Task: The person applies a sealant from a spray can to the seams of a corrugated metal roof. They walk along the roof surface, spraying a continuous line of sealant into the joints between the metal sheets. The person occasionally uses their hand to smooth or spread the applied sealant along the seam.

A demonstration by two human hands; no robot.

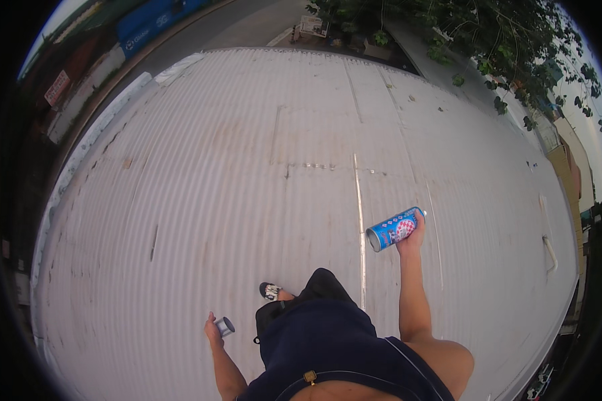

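Note:
My right hand [415,237] is wrapped round a blue can [393,229] with red and white markings. The can is tilted, its round silver end toward the left, and a small pale tip shows at the other end beside my fingers. It looks like an aerosol can. Lower down on the left, my left hand [212,329] holds a small grey cylinder [225,327], open-looking like a cap or cup. One finger of that hand points up while the others close on the cylinder's side.
A pale corrugated metal roof [214,180] spreads under me, with a bright seam strip [361,227] near the can. My foot in a patterned slipper [271,291] stands on it. A bent pipe [550,254] lies at right. Tree branches [495,40] overhang the far right edge; a road [227,30] runs beyond.

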